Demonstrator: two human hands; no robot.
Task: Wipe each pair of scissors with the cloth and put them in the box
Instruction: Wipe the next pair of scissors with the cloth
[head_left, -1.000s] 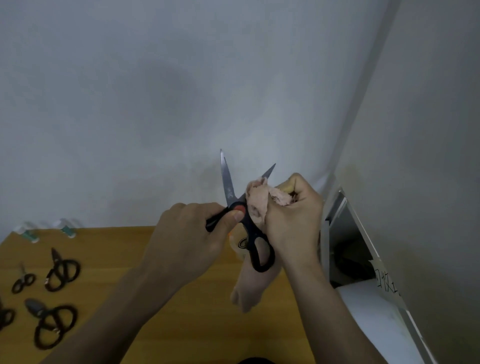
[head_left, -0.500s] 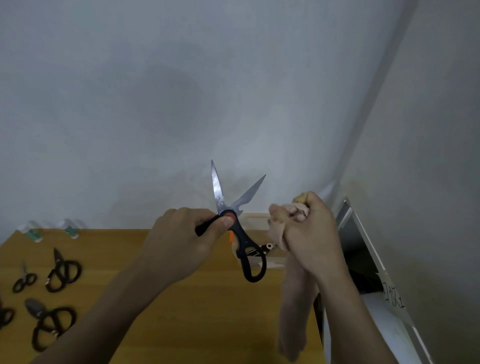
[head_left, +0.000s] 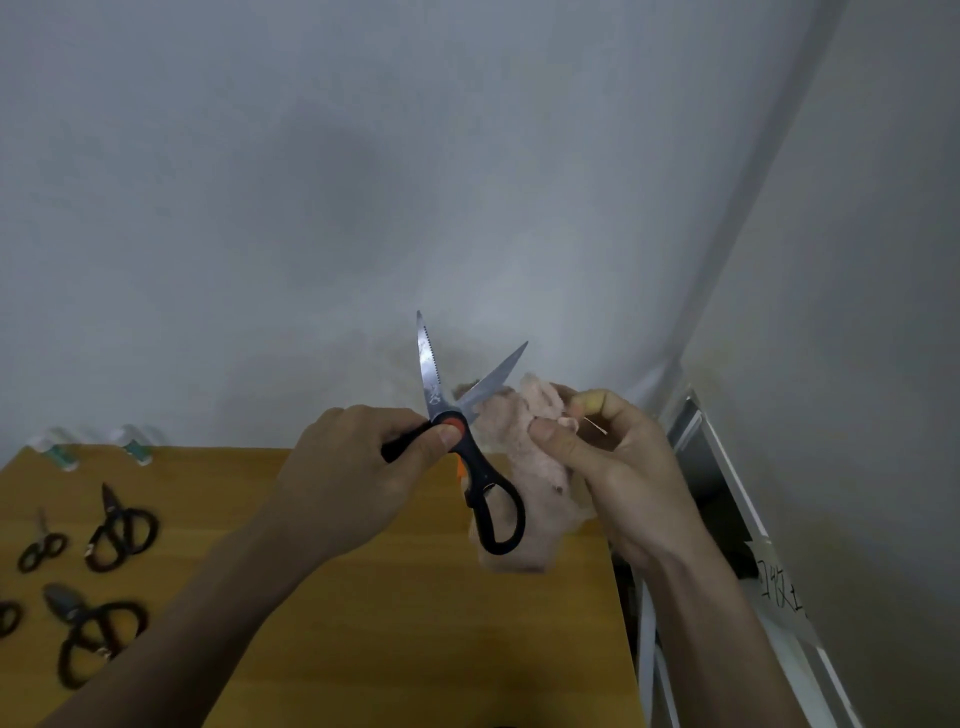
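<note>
The left hand (head_left: 358, 483) grips one black handle of a pair of kitchen scissors (head_left: 467, 447), its thumb pressed against the orange pivot, fingers curled round the handle so that only a short stretch of it shows. These scissors are held up above the wooden surface (head_left: 395, 623), their blades spread apart and pointing up toward the grey wall (head_left: 363, 182); the left blade is serrated, the right blade slants toward the cloth. The other handle loop hangs free below the pivot, in front of the cloth. The right hand (head_left: 618, 467), just to the right of the kitchen scissors, holds a bunched pale pink cloth (head_left: 540, 467) between thumb and curled fingers; the cloth touches the base of the right blade and droops below the handle loop. Well to the left of the kitchen scissors, on the surface, lie several other black-handled scissors: one pair (head_left: 122, 530) with short blades, a small pair (head_left: 41, 545) beside it, a larger pair (head_left: 88, 634) nearer the viewer, and part of another handle (head_left: 8, 618) at the frame edge. Two small white and green items (head_left: 93, 449) stand at the far edge of the surface against the wall. To the right of the surface stands a white unit (head_left: 727, 499) bearing a handwritten label (head_left: 779, 592).
</note>
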